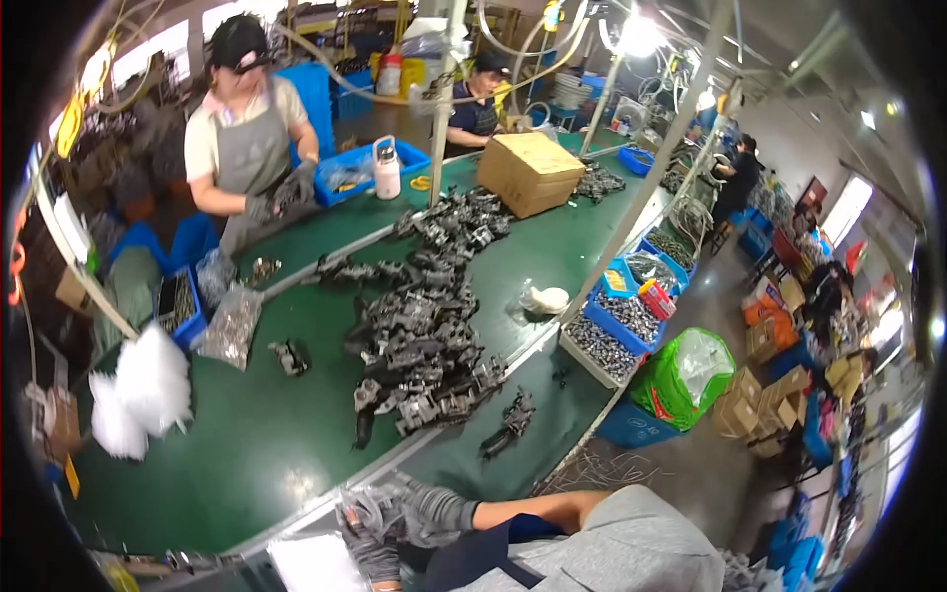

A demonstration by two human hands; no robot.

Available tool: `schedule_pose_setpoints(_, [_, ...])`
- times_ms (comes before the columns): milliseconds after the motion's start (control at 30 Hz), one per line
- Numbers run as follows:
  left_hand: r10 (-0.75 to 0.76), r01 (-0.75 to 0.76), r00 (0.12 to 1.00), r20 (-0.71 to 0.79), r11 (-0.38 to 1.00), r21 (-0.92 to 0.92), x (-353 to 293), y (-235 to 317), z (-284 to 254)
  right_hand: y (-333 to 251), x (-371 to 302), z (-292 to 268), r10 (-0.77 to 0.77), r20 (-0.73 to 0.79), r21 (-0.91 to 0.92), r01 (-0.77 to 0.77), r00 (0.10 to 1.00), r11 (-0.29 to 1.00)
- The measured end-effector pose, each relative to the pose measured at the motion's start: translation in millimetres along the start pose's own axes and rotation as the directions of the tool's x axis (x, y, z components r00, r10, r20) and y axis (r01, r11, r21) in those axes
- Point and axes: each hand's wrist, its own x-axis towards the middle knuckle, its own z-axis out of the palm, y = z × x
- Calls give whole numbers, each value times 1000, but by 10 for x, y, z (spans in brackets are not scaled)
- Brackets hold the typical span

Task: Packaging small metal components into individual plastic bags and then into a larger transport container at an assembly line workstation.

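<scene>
Both of my hands wear grey striped gloves and meet low in the picture, at the near edge of the green table [247,474]. My right hand [414,508] reaches in from the right, its fingers closed at a crinkled clear plastic bag [360,505]. My left hand [373,555] sits just below, closed on the same bag; folds of plastic partly hide the fingers. What the bag contains cannot be made out. Beside my left hand lies a flat white stack of bags or sheets [314,564]. Farther in, a dark metal mechanical part [511,422] lies alone.
A long heap of dark metal parts [424,316] spreads across the table's middle. White plastic bags [148,390] are at the left. A cardboard box [530,173] stands far back; bins of small parts [604,345] line the right. Opposite, a co-worker [252,138] handles something in gloves.
</scene>
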Motion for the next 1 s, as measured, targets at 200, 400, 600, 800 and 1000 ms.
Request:
schedule_pose_setpoints(200, [-563,452,734,379,-11,-892,527,-744,175,28,323,432,-256,-68,134,263,964,955])
schedule_pose_setpoints(400, [-646,533,715,269,254,-807,197,-902,-132,408,407,916,-291,-186,130,317,938,940])
schedule_pose_setpoints(600, [-724,655,655,217,402,-640,-270,-772,-190,563,450,1043,-147,-142,170,170,979,971])
schedule_pose_setpoints(800, [-894,795,448,20,388,-465,-1425,-312,-572,604,445,894,-195,75,231,173,978,957])
schedule_pose_setpoints(1000, [-811,482,578,91,250,-840,-3173,-91,-450,53,57,-226,116,198,465,-197,973,863])
